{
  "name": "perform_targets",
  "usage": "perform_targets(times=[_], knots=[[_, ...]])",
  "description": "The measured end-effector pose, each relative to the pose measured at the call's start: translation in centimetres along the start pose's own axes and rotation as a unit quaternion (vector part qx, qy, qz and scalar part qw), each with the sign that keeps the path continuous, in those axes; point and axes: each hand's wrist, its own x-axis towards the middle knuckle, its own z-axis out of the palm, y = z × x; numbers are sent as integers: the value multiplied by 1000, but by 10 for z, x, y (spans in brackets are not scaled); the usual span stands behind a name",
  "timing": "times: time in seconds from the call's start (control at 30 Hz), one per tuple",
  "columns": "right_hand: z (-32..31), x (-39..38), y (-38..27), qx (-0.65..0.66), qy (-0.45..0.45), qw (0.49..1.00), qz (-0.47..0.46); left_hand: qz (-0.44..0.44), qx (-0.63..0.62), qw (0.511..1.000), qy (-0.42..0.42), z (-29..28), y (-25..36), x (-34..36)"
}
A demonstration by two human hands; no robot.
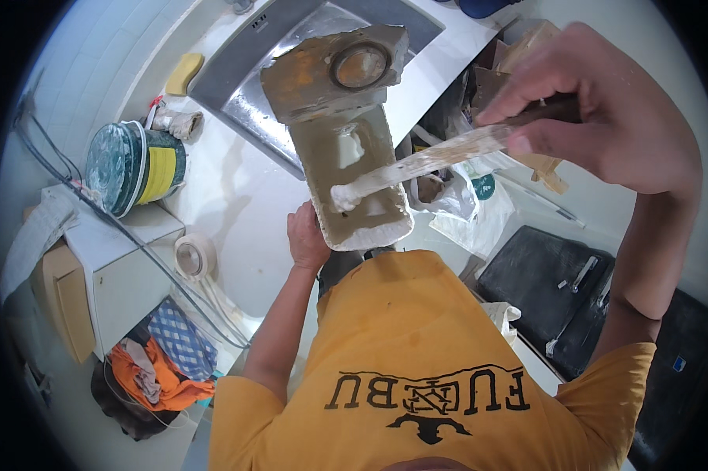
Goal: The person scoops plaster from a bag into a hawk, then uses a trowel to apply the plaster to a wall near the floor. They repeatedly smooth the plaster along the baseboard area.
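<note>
Above the open mouth of an off-white, oblong, plastic-looking container (375, 238), a long, flat wooden stick (440, 162) smeared with white paste is gripped near its upper end by the right hand (624, 118), thumb and fingers closed around it. A white clump (344, 198) is borne on the stick's tip, inside the container's outline; whether the bottom is touched cannot be told. Against the container's left wall the left hand (307, 235) is set, its fingertips hidden, so its hold cannot be judged. If that support were slack, the container could be tipped by a sideways push, since much leverage is given by so high a grip. Paste could be flicked onto the orange T-shirt (416, 322) by a sharp lift. The stiff, brown-stained flap (303, 78), spread over the grey metal sink (232, 106), could be knocked, and the container twisted by it.
</note>
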Motion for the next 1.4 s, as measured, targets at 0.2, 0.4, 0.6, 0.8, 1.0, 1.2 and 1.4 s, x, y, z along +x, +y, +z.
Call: perform_targets(times=[0.2,0.4,0.6,0.8,1.0,1.2,1.4], knots=[[-26,-20,-11,71,-92,975,192,-26,11,999,-31,-1,2,2],[-27,-50,0,148,-24,966,208,-62,-1,997,-42,-10,14,8],[-31,-73,3,200,-24,947,249,-62,-15,998,-24,-11,14,5],[-37,-115,13,230,5,948,220,-84,-12,996,-30,-21,20,4],[-41,-197,14,242,124,951,144,-93,0,995,-25,-5,19,8],[-15,-274,17,253,183,905,289,-64,-17,998,12,0,7,0],[92,-270,72,235,129,845,463,-111,-10,993,-31,5,12,0]])
